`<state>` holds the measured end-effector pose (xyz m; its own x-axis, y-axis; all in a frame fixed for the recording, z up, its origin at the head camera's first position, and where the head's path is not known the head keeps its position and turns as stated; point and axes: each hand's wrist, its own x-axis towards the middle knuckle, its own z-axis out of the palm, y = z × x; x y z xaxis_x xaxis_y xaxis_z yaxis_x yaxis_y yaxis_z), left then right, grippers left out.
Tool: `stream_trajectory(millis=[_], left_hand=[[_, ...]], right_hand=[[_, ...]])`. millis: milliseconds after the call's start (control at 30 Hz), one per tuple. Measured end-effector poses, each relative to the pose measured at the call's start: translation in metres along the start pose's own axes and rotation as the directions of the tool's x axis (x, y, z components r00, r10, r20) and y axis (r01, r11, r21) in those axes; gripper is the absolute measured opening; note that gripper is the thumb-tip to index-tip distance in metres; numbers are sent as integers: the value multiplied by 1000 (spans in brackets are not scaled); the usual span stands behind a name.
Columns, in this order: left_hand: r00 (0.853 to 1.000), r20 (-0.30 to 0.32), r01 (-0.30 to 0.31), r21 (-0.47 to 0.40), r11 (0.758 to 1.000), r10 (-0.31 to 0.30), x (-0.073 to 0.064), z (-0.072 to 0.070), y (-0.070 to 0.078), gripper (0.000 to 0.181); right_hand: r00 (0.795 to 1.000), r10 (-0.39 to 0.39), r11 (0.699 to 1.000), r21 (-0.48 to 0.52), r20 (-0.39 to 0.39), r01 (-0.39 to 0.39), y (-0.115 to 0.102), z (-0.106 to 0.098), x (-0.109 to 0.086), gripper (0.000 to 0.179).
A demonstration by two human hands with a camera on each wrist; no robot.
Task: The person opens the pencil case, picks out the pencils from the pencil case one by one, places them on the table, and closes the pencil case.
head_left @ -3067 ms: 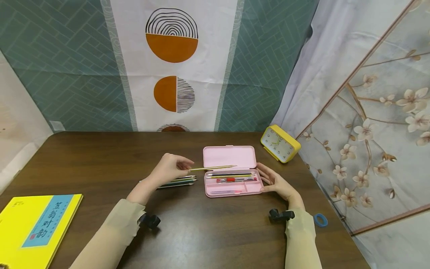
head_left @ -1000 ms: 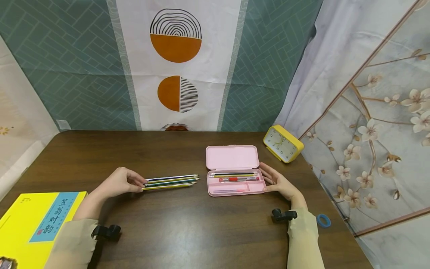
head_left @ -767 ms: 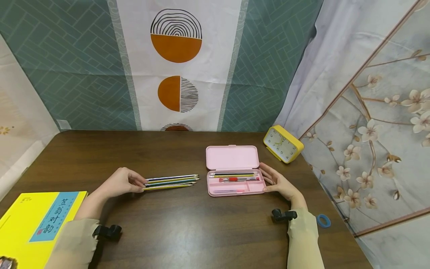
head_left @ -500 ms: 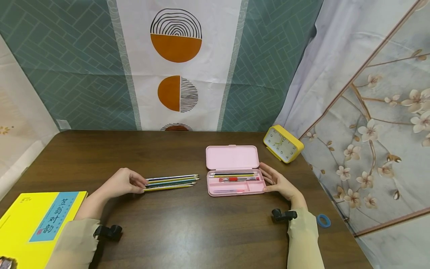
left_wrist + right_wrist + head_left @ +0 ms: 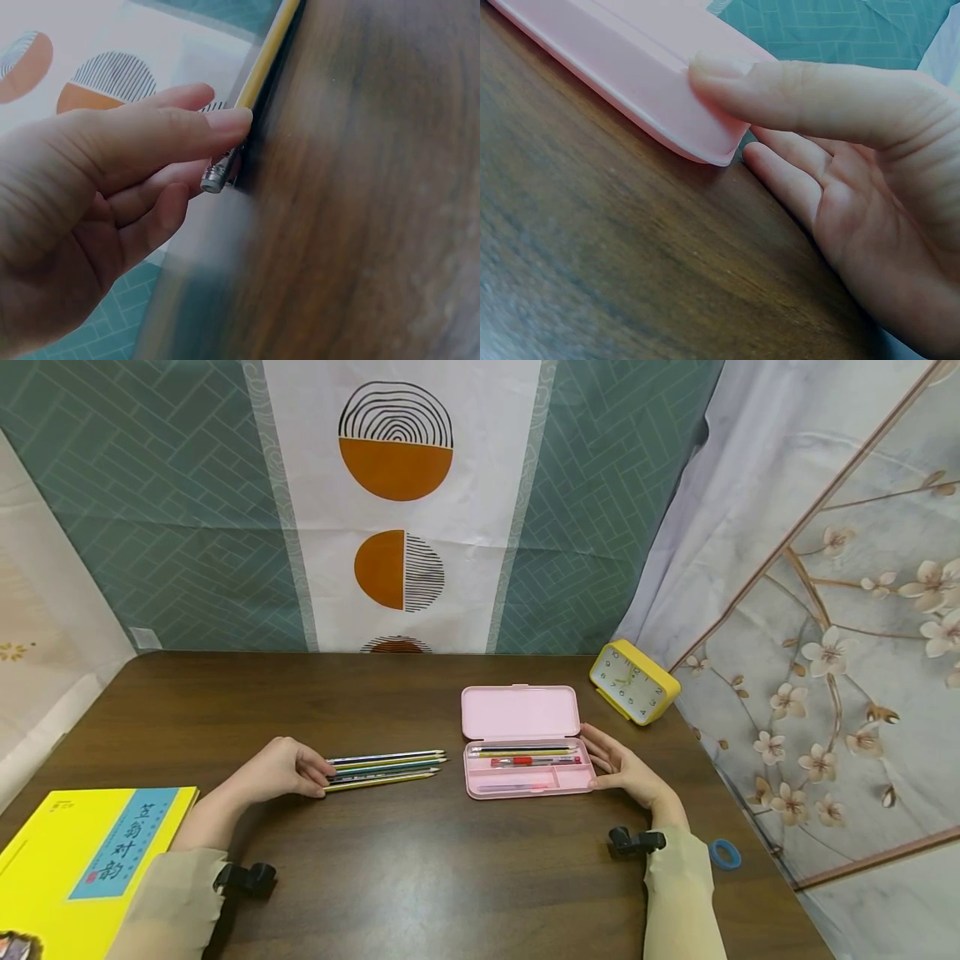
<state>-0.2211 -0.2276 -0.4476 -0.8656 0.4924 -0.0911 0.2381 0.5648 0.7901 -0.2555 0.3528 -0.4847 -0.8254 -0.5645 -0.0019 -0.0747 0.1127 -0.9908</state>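
Observation:
In the head view my left hand (image 5: 288,770) is at the blunt ends of several pencils (image 5: 390,762) lying side by side on the table, points to the right. Its thumb and fingers pinch the nearest one, a yellow and dark striped pencil (image 5: 268,56), close to its metal-capped end in the left wrist view. My right hand (image 5: 626,772) grips the right end of an open pink pencil case (image 5: 519,712), thumb on the near side (image 5: 652,90) and fingers behind. Inside the case lie pencils (image 5: 525,750), a red-marked pen (image 5: 536,762) and a thin pale pinkish stick (image 5: 513,787).
Behind the case to the right stands a yellow alarm clock (image 5: 633,682). A blue ring (image 5: 724,854), like a roll of tape, lies right of my right sleeve. A yellow book (image 5: 45,852) lies at the left, partly under my left forearm.
My left hand, earlier holding a pencil over the case, has moved left to the pencils on the table. Lately the nearest pencil's blunt end has shifted slightly toward me. My right hand stays put.

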Motion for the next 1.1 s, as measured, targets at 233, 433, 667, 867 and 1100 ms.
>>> stream_trajectory(millis=[233, 433, 667, 867, 1100], left_hand=[[999, -21, 25, 13, 1000, -25, 0, 1, 1, 31], [998, -35, 45, 22, 999, -44, 0, 3, 1, 30], [999, -43, 31, 42, 999, -29, 0, 4, 2, 29], [999, -34, -3, 91, 996, 6, 1, 3, 4, 29], [998, -19, -52, 126, 991, 55, 2, 4, 3, 27]], right_hand=[[1000, -11, 1000, -2, 11, 11, -1, 1, 0, 101], [1000, -14, 1000, -3, 11, 14, -2, 2, 0, 100], [1000, -8, 1000, -1, 5, 8, -3, 2, -1, 101], [1000, -7, 1000, 4, 6, 7, -4, 2, 0, 101], [1000, -11, 1000, 3, 8, 11, -5, 2, -1, 101]])
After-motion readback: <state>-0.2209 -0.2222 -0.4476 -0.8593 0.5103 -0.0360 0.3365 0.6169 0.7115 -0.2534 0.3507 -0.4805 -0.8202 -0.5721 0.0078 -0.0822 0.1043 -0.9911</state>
